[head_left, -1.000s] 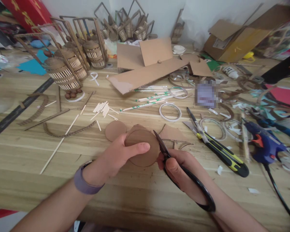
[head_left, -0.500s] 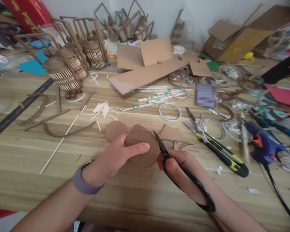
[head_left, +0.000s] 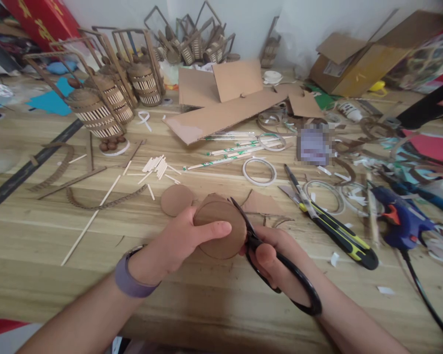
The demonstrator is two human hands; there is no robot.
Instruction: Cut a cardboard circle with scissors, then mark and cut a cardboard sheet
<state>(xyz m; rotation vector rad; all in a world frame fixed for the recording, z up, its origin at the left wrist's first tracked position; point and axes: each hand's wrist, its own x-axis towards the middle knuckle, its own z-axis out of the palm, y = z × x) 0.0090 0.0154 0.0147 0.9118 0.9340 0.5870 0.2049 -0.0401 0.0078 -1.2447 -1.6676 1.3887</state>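
Cardboard disc [head_left: 221, 236] tight in left hand [head_left: 173, 241], scissors [head_left: 249, 231] tight in right hand [head_left: 276, 244], blades at its rim.

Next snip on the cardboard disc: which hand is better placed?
Right, likely. The right hand grips the scissors, blades at the cardboard disc's right edge. The left hand pinches the disc, thumb on top, so it can only steady or turn it.

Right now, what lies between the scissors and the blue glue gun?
Between scissors and glue gun lies a yellow-and-black utility knife, shown in the head view.
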